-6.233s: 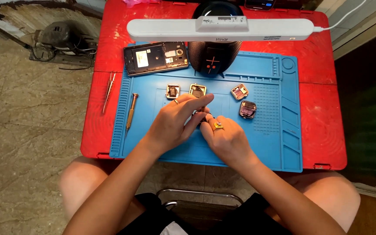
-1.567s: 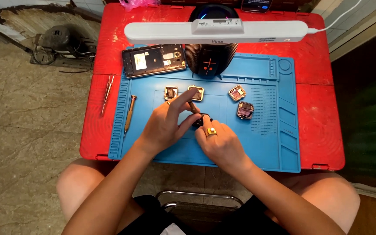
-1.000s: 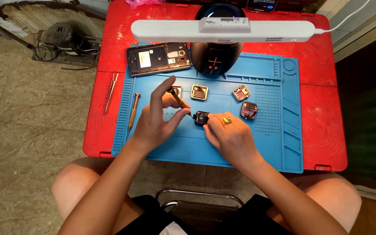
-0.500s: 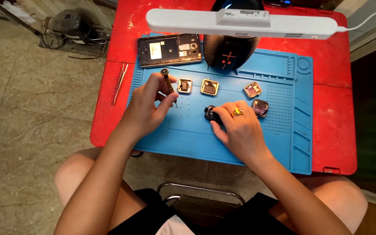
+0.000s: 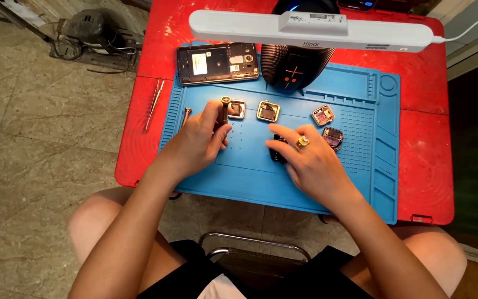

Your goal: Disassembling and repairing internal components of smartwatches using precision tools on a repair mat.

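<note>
Knees, bare, at the near edge; between them the metal frame of your chair (image 5: 255, 252).

Item: your right hand (image 5: 311, 163), ringed, flat over a small dark part (image 5: 276, 150) near the middle of the blue mat (image 5: 250, 171). Fingers (image 5: 278, 145) together and pressed on the part, apparently to pin it so it cannot slide on the mat.

Item: your left hand (image 5: 197, 147), raised just left of it. Fingers clamped on a small screwdriver (image 5: 224, 109), held upright with the round cap topmost, a grip that keeps the tip pointing down at the mat and the cap free to turn. The tip is hidden behind your hand.

Item: second screwdriver (image 5: 186, 115), lying at the mat's left edge, just beside your left hand, within easy reach.

Item: tweezers (image 5: 154, 104), lying off the mat on the red worktop (image 5: 427, 166), apart from the parts.

Item: four small square watch-like casings in a loose row beyond your hands: two gold-rimmed (image 5: 237, 109) (image 5: 268, 111), two darker (image 5: 323, 115) (image 5: 333, 137). Laid open side up, well apart from one another, likely so the sets do not mix.

Item: opened phone (image 5: 217, 62), back cover off, lying flat at the mat's far left corner.

Item: round dark speaker (image 5: 294, 69), standing at the far edge.

Item: white bar lamp (image 5: 311, 29), spanning above the mat to light it.
</note>
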